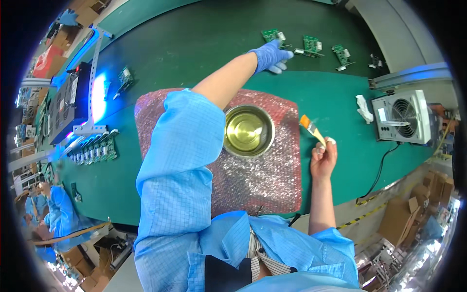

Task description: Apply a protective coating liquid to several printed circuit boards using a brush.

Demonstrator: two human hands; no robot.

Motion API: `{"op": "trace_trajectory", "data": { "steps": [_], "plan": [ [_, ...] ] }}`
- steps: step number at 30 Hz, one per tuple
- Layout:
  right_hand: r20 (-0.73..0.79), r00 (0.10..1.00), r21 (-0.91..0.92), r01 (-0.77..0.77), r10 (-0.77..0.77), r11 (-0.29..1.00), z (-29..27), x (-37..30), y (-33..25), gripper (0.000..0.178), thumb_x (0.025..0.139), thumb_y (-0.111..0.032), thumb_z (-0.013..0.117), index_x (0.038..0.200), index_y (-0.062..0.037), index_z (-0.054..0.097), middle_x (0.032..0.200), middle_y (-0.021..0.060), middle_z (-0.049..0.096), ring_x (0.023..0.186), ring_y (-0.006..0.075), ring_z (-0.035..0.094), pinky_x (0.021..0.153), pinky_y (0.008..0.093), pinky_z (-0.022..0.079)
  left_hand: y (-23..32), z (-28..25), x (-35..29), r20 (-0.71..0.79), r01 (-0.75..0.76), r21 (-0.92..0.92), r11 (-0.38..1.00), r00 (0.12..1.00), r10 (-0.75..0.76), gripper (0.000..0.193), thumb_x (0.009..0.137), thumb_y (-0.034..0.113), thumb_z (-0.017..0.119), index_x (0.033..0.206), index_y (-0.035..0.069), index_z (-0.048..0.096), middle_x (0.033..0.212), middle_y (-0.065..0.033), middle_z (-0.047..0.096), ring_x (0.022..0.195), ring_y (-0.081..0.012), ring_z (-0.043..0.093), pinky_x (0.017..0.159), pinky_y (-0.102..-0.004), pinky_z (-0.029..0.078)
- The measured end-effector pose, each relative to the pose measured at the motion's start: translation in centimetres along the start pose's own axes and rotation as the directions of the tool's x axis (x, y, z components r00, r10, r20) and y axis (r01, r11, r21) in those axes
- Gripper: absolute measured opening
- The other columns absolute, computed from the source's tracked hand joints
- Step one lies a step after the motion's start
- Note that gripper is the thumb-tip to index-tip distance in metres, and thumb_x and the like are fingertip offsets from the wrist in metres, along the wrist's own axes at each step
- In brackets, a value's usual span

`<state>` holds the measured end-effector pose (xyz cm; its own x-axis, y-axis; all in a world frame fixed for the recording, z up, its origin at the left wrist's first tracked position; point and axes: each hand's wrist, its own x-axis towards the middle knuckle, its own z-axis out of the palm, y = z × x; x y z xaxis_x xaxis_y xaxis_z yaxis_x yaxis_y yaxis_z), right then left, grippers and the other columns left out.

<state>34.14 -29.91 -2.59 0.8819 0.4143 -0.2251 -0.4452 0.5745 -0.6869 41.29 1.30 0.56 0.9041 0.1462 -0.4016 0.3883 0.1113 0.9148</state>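
Note:
My left hand, in a blue glove, reaches across to the far side of the bench. Its fingers are spread, right beside a green circuit board; whether they touch it I cannot tell. In my bare right hand is a flat paintbrush with orange bristles and a pale handle, pinched near the handle's end. Between my arms stands a round metal bowl of yellowish clear liquid, set on a sheet of pinkish bubble wrap.
More circuit boards lie along the far right, and a row of boards sits at left. A metal frame with blue light stands on the left. To the right are a white fan unit and a crumpled white tissue.

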Motion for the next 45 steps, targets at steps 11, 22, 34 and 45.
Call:
{"op": "trace_trajectory", "data": {
  "steps": [11, 22, 34, 45],
  "plan": [
    [0.027, 1.0, -0.032, -0.011, 0.011, 0.999, 0.2, 0.2, -0.1, 0.013, 0.085, -0.013, 0.042, 0.089, -0.0018, 0.048, 0.059, 0.0018, 0.045, 0.05, 0.0065, 0.039, 0.04, 0.0173, 0.029, -3.6, -12.4, -6.8, -0.455, 0.315, 0.854, 0.414, 0.838, 0.301, 0.026, 0.073, 0.029, 0.054, 0.087, 0.007, 0.056, 0.088, -0.0119, 0.058, 0.076, -0.0216, 0.058, 0.059, -0.0334, 0.048],
    [0.058, 0.997, -0.036, 0.049, -0.047, 0.998, -0.9, 1.1, -0.3, 0.017, 0.085, -0.013, 0.043, 0.092, 0.0015, 0.049, 0.062, 0.0043, 0.047, 0.055, 0.0086, 0.043, 0.042, 0.0185, 0.032, -9.3, -15.3, -24.1, -0.228, -0.257, -0.809, 0.529, 0.966, 0.122, 0.021, 0.078, 0.013, 0.047, 0.089, -0.003, 0.053, 0.079, -0.0171, 0.057, 0.071, -0.0289, 0.059, 0.052, -0.035, 0.052],
    [0.168, 0.984, -0.437, 0.022, 0.058, 0.899, 8.8, -1.9, -0.6, 0.014, 0.08, -0.011, 0.05, 0.087, 0.0003, 0.053, 0.057, 0.0005, 0.045, 0.046, 0.0054, 0.038, 0.04, 0.0175, 0.028, -10.7, -10.6, -33.0, -0.634, -0.245, -0.321, 0.915, 0.773, -0.016, 0.048, 0.07, 0.005, 0.061, 0.113, 0.005, 0.039, 0.097, -0.0089, 0.053, 0.075, -0.0202, 0.057, 0.054, -0.0318, 0.053],
    [0.238, 0.964, -0.748, 0.106, 0.115, 0.655, 10.0, -0.8, 1.6, 0.015, 0.079, -0.015, 0.053, 0.084, -0.0015, 0.054, 0.059, 0.0019, 0.05, 0.045, 0.0052, 0.043, 0.038, 0.0171, 0.033, -14.3, -7.5, -34.7, -0.41, -0.174, -0.613, 0.771, 0.904, -0.122, 0.037, 0.076, 0.023, 0.057, 0.108, 0.007, 0.046, 0.09, -0.0092, 0.055, 0.069, -0.0179, 0.057, 0.048, -0.0266, 0.049]
  ]
}}
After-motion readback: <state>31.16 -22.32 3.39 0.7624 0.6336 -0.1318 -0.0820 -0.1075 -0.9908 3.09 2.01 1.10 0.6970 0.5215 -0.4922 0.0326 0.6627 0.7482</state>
